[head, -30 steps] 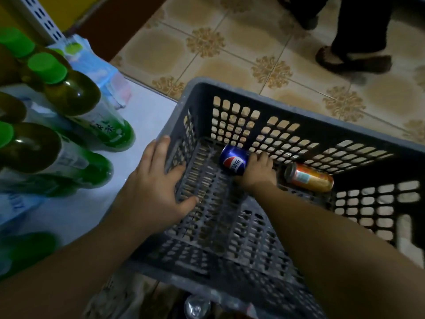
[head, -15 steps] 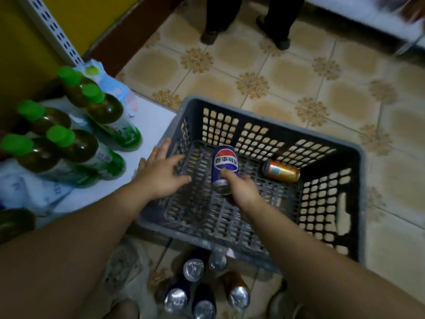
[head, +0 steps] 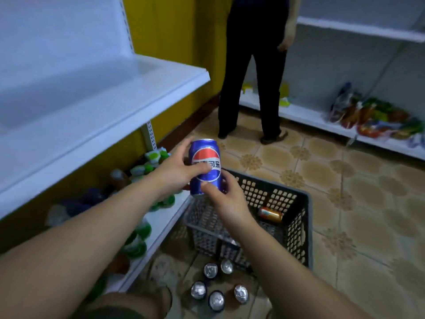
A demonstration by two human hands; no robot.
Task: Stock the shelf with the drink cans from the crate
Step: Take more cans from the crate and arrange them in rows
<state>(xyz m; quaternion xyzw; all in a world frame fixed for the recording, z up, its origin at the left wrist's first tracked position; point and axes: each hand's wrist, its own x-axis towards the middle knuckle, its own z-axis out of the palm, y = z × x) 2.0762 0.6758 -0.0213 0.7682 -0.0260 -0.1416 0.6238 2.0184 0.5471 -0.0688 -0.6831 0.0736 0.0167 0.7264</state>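
Note:
A blue Pepsi can (head: 205, 165) stands upright in the air above the grey plastic crate (head: 305, 229). My left hand (head: 173, 172) wraps its left side and my right hand (head: 224, 199) pinches its lower right. One orange can (head: 270, 214) lies on its side inside the crate. A white shelf (head: 92, 104) juts out at the left, above a lower shelf (head: 161, 219) with green-capped bottles (head: 151, 157).
Several cans (head: 216, 286) stand upright on the tiled floor in front of the crate. A person in dark trousers (head: 250, 88) stands beyond, facing other white shelves (head: 322, 118) that hold colourful snack bags (head: 377, 118). My knee (head: 128, 305) shows at the bottom.
My right hand lifted the Pepsi can out of the crate. My left hand left the crate rim and took hold of the can. My view tilted up.

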